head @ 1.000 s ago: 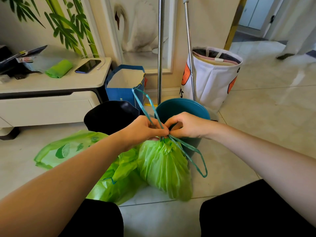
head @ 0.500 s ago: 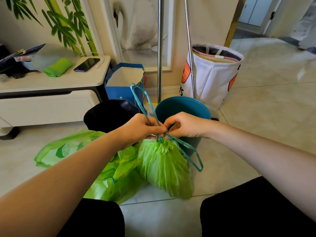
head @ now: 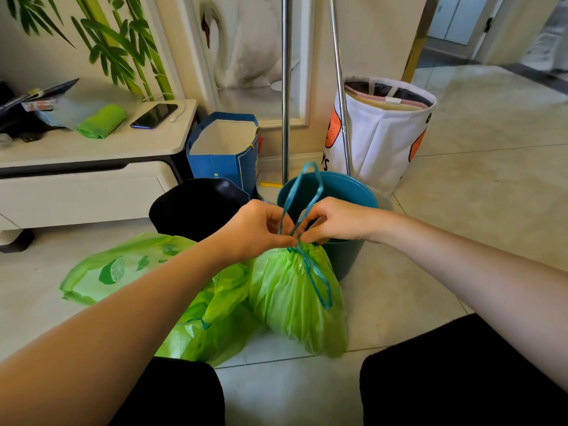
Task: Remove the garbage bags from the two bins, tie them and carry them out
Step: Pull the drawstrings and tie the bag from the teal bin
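Observation:
A full green garbage bag [head: 295,302] stands on the floor tiles, its neck gathered by a teal drawstring [head: 302,195]. My left hand [head: 255,230] and my right hand [head: 333,221] both pinch the drawstring right at the gathered neck. One loop rises between the hands, another hangs down the bag's front. A second green bag [head: 203,327] lies slumped to the left beside it. Behind stand the teal bin [head: 347,198] and the black bin [head: 196,207], both without a liner.
A flat green bag with a lime print [head: 113,272] lies on the floor at left. A blue paper bag [head: 221,155], two metal poles [head: 286,87], a white fabric hamper [head: 384,133] and a low cabinet [head: 86,179] stand behind. Bare tiles extend to the right.
The drawstring loop that hung to the right has been brought up and now stands between my hands. Both hands stayed at the bag's neck.

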